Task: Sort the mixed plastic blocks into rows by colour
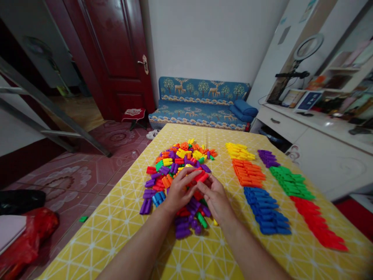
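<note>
My left hand (181, 189) and my right hand (215, 195) meet above a mixed pile, both closed on red bullet-shaped building blocks (201, 176). How many red pieces are between the fingers is partly hidden. Beneath and around the hands spreads the pile of loose blocks in purple, orange, yellow, green, red and blue, with purple blocks (145, 206) at its left edge. To the right lie rows sorted by colour: yellow blocks (240, 151), orange blocks (248, 173), blue blocks (266, 212), purple blocks (267, 158), green blocks (291, 182) and red blocks (317, 223).
A yellow patterned cloth covers the table (116, 233). One green block (83, 219) lies on the tiled floor at left, near a red plastic bag (43, 229) and a metal ladder (58, 105). Behind stands a blue sofa (198, 103); a white cabinet (326, 151) is at right.
</note>
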